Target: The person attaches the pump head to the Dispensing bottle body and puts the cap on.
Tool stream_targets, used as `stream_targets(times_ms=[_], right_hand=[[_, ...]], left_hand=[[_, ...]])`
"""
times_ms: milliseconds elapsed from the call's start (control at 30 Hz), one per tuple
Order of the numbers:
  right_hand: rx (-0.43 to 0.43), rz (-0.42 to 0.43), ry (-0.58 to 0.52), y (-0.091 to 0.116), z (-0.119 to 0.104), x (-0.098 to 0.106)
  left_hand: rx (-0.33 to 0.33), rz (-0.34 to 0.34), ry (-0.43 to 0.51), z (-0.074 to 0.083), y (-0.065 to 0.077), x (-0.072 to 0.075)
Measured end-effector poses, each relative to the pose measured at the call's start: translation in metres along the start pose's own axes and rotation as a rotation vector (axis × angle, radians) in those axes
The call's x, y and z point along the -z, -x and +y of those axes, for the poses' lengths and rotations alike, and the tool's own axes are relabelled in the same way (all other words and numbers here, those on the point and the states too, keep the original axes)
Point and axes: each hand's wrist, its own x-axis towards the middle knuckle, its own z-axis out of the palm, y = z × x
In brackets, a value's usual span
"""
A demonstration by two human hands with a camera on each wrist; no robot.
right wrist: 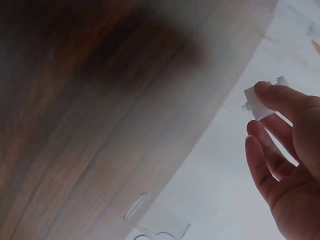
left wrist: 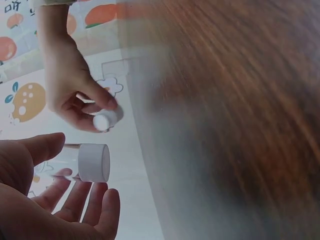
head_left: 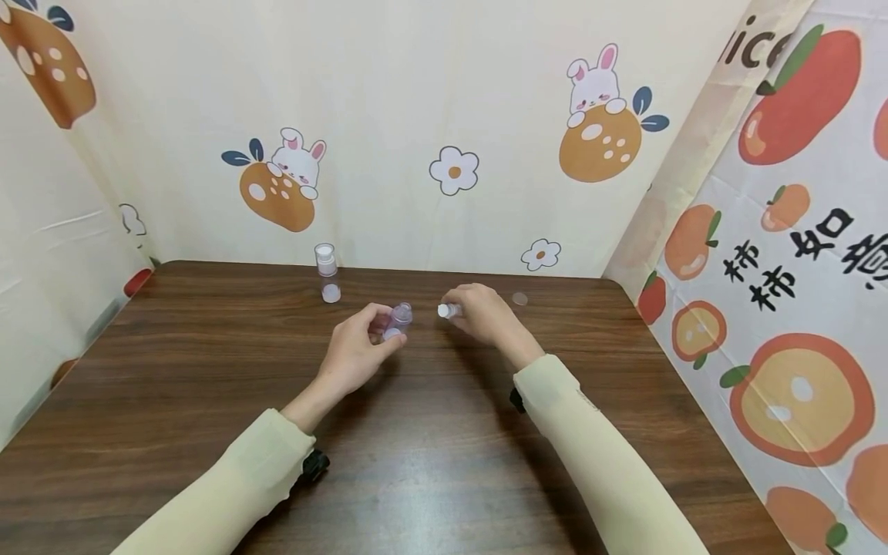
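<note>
My left hand [head_left: 354, 347] holds a small clear bottle [head_left: 402, 316] between thumb and fingers. The bottle's neck is uncovered and tips away from me, while its white base [left wrist: 94, 163] shows large in the left wrist view. A short gap to the right, my right hand [head_left: 486, 312] pinches a small white pump head [head_left: 449, 311] between thumb and fingertips. The right wrist view shows this pump head [right wrist: 260, 102] side-on, with small stubs at both ends. Behind the right hand, a clear cap [head_left: 519, 298] rests on the table.
At the back left stands another small bottle [head_left: 327, 277] with a white top and a white base. The brown wooden table [head_left: 430, 462] ends at a printed curtain [head_left: 388, 77] behind and another curtain [head_left: 798, 308] along the right.
</note>
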Motion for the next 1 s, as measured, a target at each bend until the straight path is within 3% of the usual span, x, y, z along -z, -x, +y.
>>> stream_targets(times_ms=[167, 500, 1000], right_hand=[[0.013, 0.078, -0.106, 0.006, -0.008, 0.006], [-0.048, 0.176, -0.311, 0.021, -0.032, 0.027], [-0.011, 0.298, -0.472, 0.030, -0.047, 0.037]], left_hand=[[-0.006, -0.005, -0.005, 0.001, 0.002, -0.001], [-0.009, -0.007, -0.027, 0.005, 0.004, -0.005], [-0.013, 0.004, -0.035, 0.007, 0.007, -0.010]])
